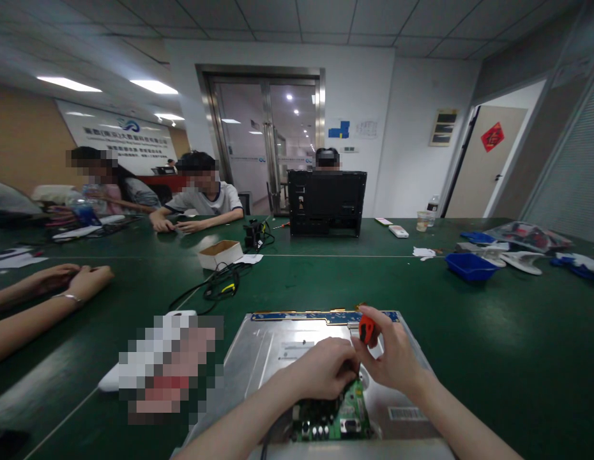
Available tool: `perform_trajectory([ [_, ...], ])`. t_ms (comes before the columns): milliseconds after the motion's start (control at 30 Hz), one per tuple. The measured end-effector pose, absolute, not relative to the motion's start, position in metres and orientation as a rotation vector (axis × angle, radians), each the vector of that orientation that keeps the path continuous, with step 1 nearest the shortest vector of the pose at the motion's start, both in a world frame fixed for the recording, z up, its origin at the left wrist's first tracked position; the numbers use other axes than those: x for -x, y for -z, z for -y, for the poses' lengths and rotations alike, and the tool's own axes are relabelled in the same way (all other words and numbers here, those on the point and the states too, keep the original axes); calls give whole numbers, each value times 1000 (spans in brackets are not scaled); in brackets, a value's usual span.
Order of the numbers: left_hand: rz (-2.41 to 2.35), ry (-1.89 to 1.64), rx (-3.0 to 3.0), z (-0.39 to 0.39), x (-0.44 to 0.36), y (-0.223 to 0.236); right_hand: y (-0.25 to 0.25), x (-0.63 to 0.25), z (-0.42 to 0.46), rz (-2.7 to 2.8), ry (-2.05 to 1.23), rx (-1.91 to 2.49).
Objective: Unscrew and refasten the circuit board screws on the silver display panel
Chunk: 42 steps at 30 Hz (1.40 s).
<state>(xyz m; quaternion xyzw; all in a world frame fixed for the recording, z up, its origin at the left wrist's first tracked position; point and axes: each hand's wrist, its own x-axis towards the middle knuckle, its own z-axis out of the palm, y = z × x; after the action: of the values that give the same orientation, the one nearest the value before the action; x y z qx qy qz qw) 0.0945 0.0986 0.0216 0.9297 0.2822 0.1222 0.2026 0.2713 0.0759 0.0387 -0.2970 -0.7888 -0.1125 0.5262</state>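
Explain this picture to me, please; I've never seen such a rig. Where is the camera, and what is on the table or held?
There is no robot here: one person works bare-handed, and the only picture comes from a camera on their head. On the dark green table lies a flat silver metal panel with a green circuit board on it. The right hand holds a small red-and-black object; the left hand bends over the board, its fingertips too hidden to tell what they grip. Farther off are a blue plastic tray and a black-backed screen. Other people sit around.
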Motion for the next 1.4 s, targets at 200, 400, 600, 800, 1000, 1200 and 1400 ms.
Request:
perform_trajectory([
  [200, -790, -342, -2598, -98, -95, -21, -38, -275, -75, 1940, 176, 685],
  [400, -794, -349, -2584, -97, -94, -23, -39, -273, -74, 1908, 224, 717],
  [600, -783, -347, -2588, -97, -94, -23, -38, -270, -75, 1852, 287, 730],
  [800, -779, -341, -2593, -98, -95, -25, -37, -270, -77, 1868, 291, 711],
  [1000, -777, -339, -2592, -98, -96, -25, -42, -272, -74, 1916, 201, 656],
  [1200, -772, -350, -2582, -98, -95, -21, -42, -274, -75, 1931, 162, 638],
  [1400, -769, -355, -2586, -99, -95, -20, -41, -273, -75, 1910, 201, 664],
])
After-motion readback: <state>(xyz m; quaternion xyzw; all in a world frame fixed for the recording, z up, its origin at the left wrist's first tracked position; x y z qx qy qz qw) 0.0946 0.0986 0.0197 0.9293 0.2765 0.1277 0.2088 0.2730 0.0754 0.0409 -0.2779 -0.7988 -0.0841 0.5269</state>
